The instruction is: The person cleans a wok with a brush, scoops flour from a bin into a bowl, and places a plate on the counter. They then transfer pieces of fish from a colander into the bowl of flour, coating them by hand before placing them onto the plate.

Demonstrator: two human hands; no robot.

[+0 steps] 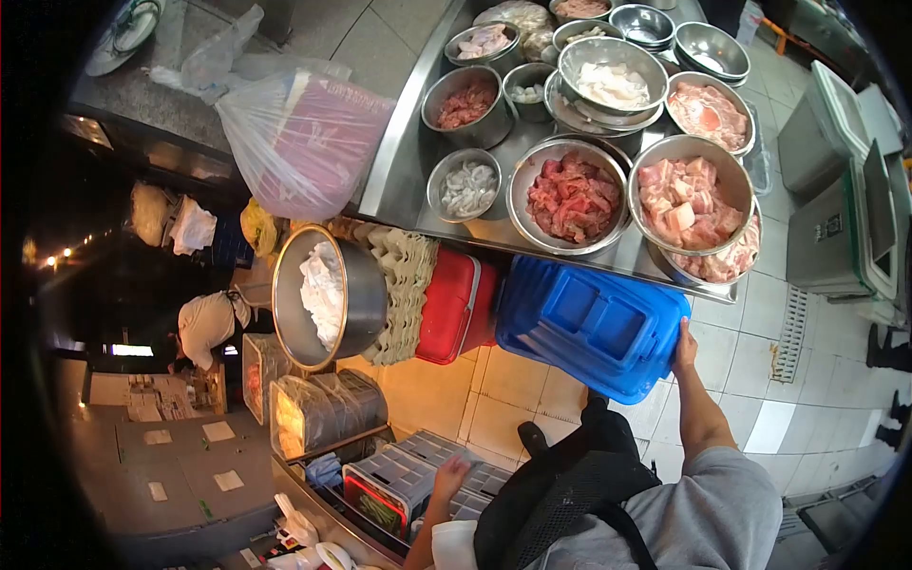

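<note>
My right hand [684,347] grips the near right edge of a blue lidded bin [594,323], which sticks out from under the steel table [404,142]. The fingers go round the bin's rim. Low in the view, my left hand [453,475] is over grey plastic crates [408,461], its fingers bent and blurred; something small and pale may be at the fingertips. Left of the blue bin is a red box [451,309], beside stacked egg trays [399,285]. A large steel pot [366,299] with white cloth or plastic in it stands further left.
Steel bowls of raw meat [575,199] crowd the table top. A pink package in a clear bag [309,142] hangs at the counter corner. Grey bins [841,228] line the right side. Another person [209,328] bends at the far left. Tiled floor [513,375] shows between.
</note>
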